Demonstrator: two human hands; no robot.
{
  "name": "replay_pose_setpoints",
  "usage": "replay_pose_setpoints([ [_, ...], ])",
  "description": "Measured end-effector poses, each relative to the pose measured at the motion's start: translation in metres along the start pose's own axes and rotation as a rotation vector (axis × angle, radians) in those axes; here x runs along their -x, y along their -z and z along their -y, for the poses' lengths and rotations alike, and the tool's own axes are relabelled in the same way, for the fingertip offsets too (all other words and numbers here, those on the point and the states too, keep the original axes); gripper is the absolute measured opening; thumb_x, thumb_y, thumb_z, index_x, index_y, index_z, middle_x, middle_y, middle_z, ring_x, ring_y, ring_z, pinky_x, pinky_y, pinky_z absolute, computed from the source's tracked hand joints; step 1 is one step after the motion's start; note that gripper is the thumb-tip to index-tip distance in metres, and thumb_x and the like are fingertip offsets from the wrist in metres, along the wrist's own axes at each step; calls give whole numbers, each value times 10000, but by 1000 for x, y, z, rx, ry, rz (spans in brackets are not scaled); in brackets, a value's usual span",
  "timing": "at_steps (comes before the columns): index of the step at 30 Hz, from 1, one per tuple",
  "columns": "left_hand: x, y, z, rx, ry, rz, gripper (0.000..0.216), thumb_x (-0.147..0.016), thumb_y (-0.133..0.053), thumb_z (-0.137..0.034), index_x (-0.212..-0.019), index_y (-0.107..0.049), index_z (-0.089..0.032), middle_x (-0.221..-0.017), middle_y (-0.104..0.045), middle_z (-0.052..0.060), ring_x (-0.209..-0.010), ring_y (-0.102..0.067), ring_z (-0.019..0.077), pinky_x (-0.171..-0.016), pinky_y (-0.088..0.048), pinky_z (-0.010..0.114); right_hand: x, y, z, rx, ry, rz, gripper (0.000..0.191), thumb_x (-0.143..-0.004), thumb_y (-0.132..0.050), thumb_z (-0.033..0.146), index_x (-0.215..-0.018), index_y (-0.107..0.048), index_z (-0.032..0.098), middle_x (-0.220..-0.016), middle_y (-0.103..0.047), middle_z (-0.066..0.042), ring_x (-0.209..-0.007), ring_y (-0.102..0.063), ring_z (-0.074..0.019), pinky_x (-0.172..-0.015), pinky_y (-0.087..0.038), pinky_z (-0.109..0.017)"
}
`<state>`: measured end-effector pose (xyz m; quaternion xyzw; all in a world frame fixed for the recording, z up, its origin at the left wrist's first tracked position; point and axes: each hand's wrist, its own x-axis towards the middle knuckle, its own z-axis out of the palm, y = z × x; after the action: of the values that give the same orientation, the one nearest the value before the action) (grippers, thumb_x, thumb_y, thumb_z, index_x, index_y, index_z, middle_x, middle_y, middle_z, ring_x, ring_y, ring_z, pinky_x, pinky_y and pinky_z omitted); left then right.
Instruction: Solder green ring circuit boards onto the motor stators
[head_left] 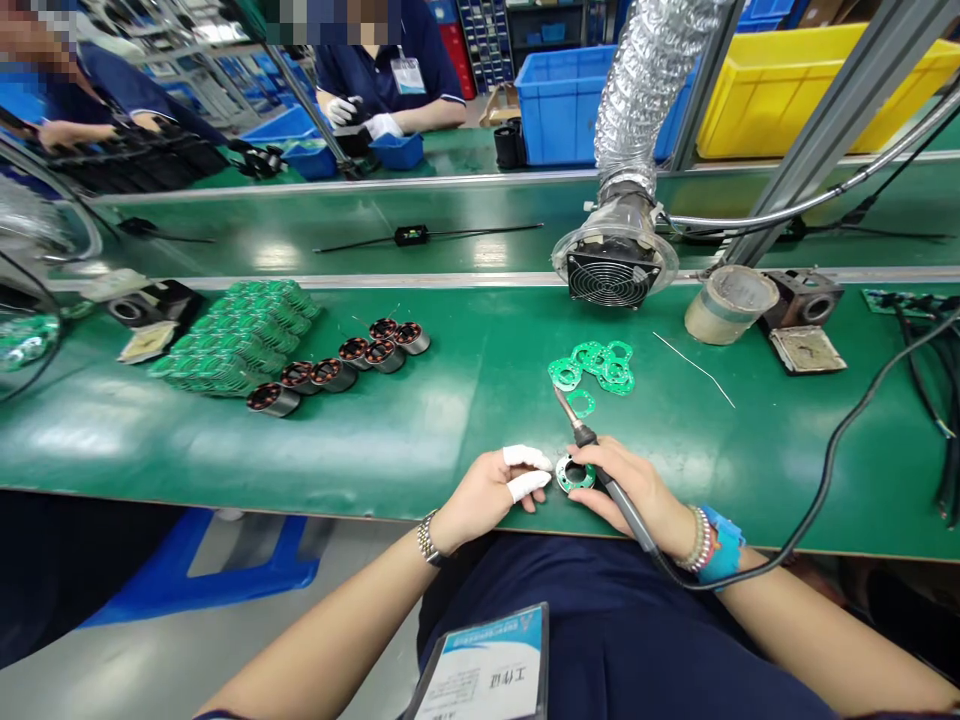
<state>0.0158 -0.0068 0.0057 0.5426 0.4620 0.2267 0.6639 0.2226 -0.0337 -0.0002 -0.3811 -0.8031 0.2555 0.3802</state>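
Lying just beyond the hands, a heap of thin green ring boards sits near the iron's tip. A row of round copper-wound stators stands to the left, and a grilled extractor fan behind. The left hand stretches its white-capped thumb and forefinger slightly apart, tips against a green ring-shaped piece at the green table's near edge. The right hand curls tight around a soldering iron, fingertips touching the ring.

I see the green bench carrying a heap of ring boards, a row of wound stators, a cluster of green rings, a tape roll and one ring-topped part at its near edge.
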Motion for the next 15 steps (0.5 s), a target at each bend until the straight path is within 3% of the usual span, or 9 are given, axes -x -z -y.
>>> replay_pose_setpoints([
  [9,-8,-3,-2,-190,-197,64,159,-799,-559,-306,-766,-549,-151,-730,-534,2,-585,-561,87,-538,-487,207,1,-1,-1,-10,-4,6,282,-845,-560,248,-1108,-472,196,-952,-576,-82,-832,-544,-174,-727,-499,-319],
  [15,-9,-16,-5,85,24,76,234,-773,-593,-337,-808,-450,-155,-599,-545,-27,-468,-545,77,-456,-464,192,1,-1,-1,-4,3,6,267,-840,-568,232,-1088,-475,195,-957,-576,-80,-810,-535,-165,-718,-491,-304],
])
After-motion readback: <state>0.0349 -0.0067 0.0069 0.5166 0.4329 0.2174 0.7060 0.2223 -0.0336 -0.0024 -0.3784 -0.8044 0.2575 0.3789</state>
